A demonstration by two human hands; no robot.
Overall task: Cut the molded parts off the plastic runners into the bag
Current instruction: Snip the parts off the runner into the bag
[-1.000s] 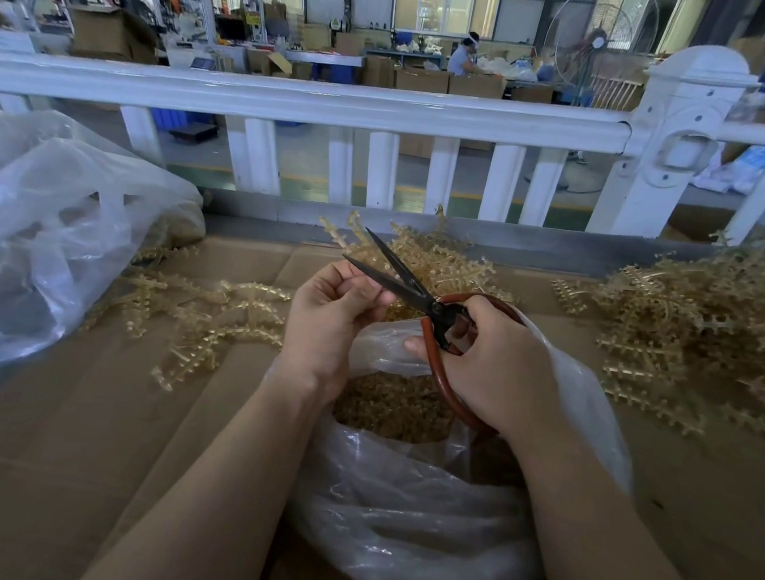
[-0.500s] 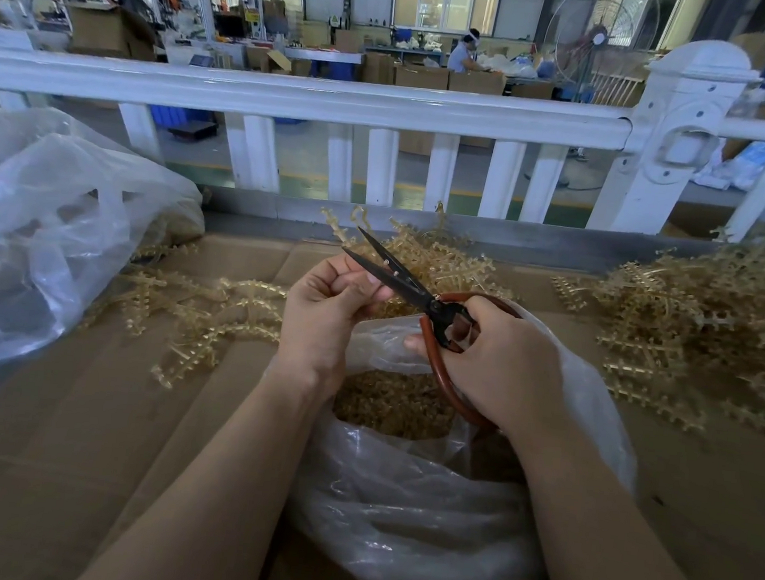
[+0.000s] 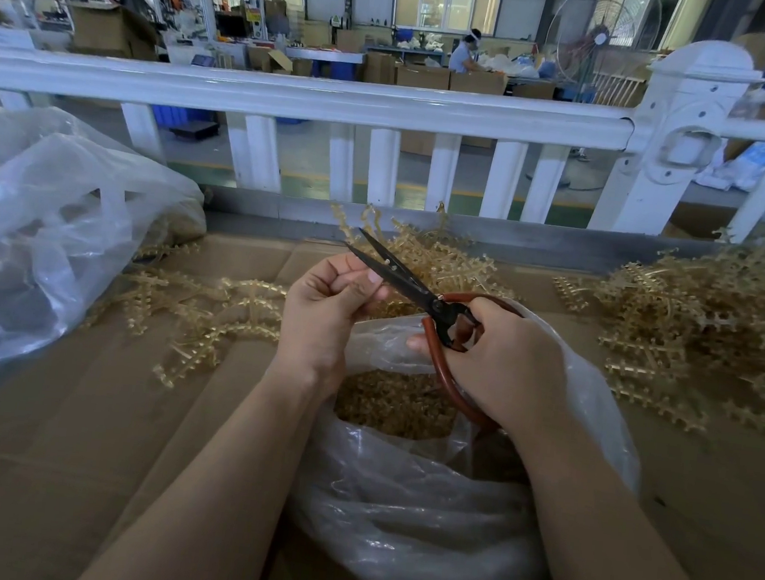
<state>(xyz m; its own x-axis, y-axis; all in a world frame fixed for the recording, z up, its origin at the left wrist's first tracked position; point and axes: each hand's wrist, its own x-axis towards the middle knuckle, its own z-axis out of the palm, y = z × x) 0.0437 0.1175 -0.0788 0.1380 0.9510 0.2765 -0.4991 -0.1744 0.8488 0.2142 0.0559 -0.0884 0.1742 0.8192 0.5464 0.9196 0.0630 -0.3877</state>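
Fingers (image 3: 348, 286) of the left hand (image 3: 322, 316) pinch something too small to identify against the part-open scissors (image 3: 400, 275), gripped by the right hand (image 3: 500, 362) above the bag (image 3: 420, 504), presumably so cut parts (image 3: 395, 403) drop inside.

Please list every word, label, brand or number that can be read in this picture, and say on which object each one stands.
No text can be read.
Scissors, held by the right hand: no mark shows.
Bag: plain, no print.
Cardboard boxes and papers on the machines far behind: too small and blurred to read.
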